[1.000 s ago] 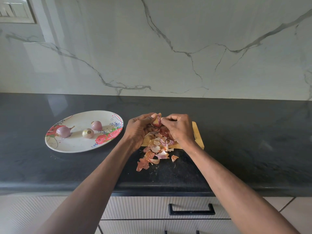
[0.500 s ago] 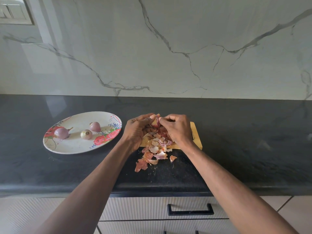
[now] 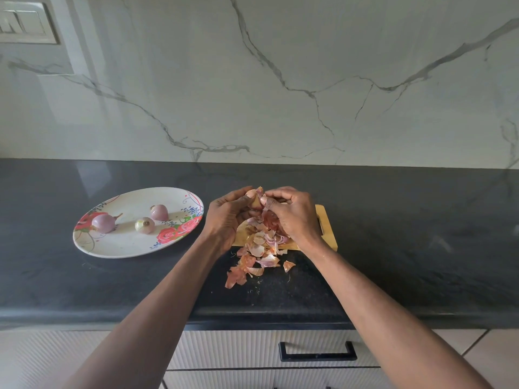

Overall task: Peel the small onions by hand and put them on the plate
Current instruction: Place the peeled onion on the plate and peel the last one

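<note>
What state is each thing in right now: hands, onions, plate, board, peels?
Left hand: grips the small onion.
Right hand: pinches a strip of skin on it.
Small onion in hand: partly peeled, held above the board.
Three purple peeled onions: lying apart on the plate.
White floral oval plate: flat on the black counter.
Wooden cutting board: flat, partly covered by peels.
Pile of papery onion peels: loose, spilling from board onto counter.

grey-veined marble wall, black stone counter, switch plate, ribbed white drawers, black handle
</note>
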